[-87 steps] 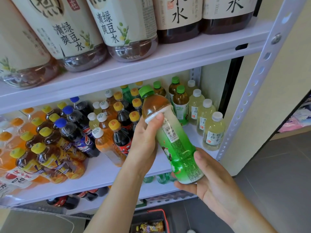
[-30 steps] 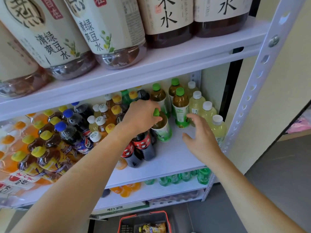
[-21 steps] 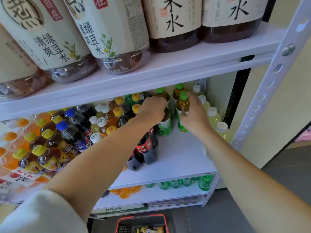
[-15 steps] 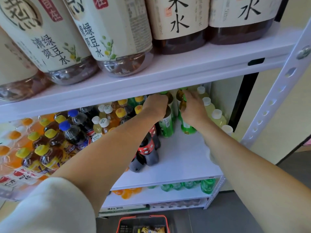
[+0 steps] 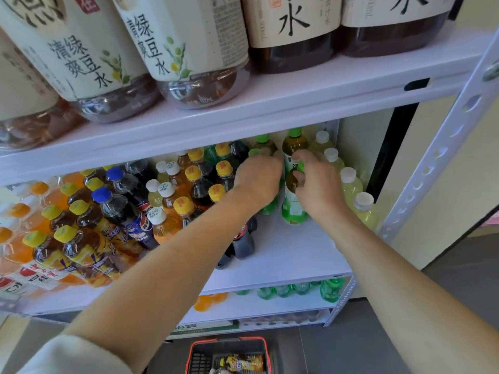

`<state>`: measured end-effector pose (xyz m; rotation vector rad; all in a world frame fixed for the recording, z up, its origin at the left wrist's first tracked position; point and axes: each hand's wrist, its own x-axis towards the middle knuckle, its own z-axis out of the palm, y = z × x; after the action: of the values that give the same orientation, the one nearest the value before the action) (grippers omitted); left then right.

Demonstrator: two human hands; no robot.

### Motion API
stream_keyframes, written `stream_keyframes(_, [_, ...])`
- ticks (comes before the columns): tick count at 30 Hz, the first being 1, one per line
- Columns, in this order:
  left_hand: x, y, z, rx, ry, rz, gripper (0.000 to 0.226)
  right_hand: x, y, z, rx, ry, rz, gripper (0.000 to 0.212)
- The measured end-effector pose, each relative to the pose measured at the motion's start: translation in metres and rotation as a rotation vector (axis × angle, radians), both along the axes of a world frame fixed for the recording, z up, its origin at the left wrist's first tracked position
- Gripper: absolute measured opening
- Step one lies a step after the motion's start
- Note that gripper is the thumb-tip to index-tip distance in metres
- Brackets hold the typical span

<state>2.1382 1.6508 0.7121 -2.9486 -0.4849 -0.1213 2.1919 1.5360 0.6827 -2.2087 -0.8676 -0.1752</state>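
judging by the full fill and thin clear plastic, both small tea bottles should feel fairly weighty for their size, firm while sealed but a little yielding if squeezed mid-body. the glossy wrap looks slick, so the surest hold is high up, at the shoulder or neck under the cap, where the body narrows and fingers can hook. the left hand lies over the top of the left tea bottle, fingers curled down round its shoulder, with only a green cap edge and the green base showing past the knuckles. the right hand has thumb and fingers curled round the neck of the right tea bottle, closed on it rather than spread. both bottles stand upright and close side by side toward the back right of the middle shelf, in front of more green-capped tea, between the dark cola bottles on the left and the pale white-capped drinks on the right. each has brown liquid in the upper part, a white and bright green label below, and a ridged green-tinted foot. tipping looks like the main risk, since the neighbours stand near.
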Motion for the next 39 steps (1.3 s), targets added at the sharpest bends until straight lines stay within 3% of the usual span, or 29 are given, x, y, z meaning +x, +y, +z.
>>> stream_keyframes(1, [-0.009,-0.006,-0.002,-0.146,-0.073,-0.045,0.048,-0.004,-0.005,0.005,0.024,-0.004,0.024,0.04])
stream_keyframes(3, [-0.029,-0.016,-0.005,-0.642,-0.182,-0.075,0.057,-0.012,-0.018,0.015,0.102,0.019,0.073,0.046])
stream_keyframes(5, [-0.051,-0.025,-0.008,-1.16,-0.236,-0.086,0.068,-0.019,-0.035,0.027,0.21,0.117,0.123,0.048])
stream_keyframes(6, [-0.061,-0.029,-0.011,-1.326,-0.248,-0.096,0.07,-0.022,-0.043,0.032,0.261,0.191,0.159,0.049])
stream_keyframes(11, [-0.097,-0.041,-0.016,-1.645,-0.153,-0.199,0.058,-0.04,-0.066,0.048,0.433,0.462,0.362,0.051])
stream_keyframes(14, [-0.113,-0.046,-0.013,-1.882,-0.117,-0.188,0.071,-0.047,-0.073,0.05,0.531,0.591,0.446,0.052])
stream_keyframes(15, [-0.116,-0.048,-0.012,-1.934,-0.119,-0.18,0.073,-0.048,-0.074,0.051,0.576,0.636,0.459,0.051])
stream_keyframes(19, [-0.123,-0.062,-0.011,-1.905,-0.309,-0.097,0.037,-0.062,-0.074,0.047,0.702,0.663,0.397,0.04])
stream_keyframes(22, [-0.125,-0.072,-0.012,-1.894,-0.504,0.021,0.045,-0.078,-0.08,0.037,0.604,0.627,0.351,0.055])
stream_keyframes(27, [-0.125,-0.076,-0.006,-1.954,-0.748,0.178,0.055,-0.123,-0.098,0.009,0.213,0.714,0.352,0.093])
stream_keyframes(31, [-0.126,-0.076,-0.009,-2.12,-0.787,0.209,0.042,-0.145,-0.093,-0.003,0.256,0.563,0.247,0.087])
stream_keyframes(33, [-0.129,-0.073,-0.011,-2.098,-0.744,0.191,0.043,-0.142,-0.095,-0.002,0.326,0.583,0.219,0.081])
stream_keyframes(36, [-0.131,-0.062,-0.005,-2.008,-0.689,0.193,0.061,-0.134,-0.102,0.002,0.466,0.79,0.298,0.072])
stream_keyframes(39, [-0.128,-0.05,0.005,-2.029,-0.672,0.15,0.059,-0.131,-0.103,0.003,0.763,1.248,0.458,0.063])
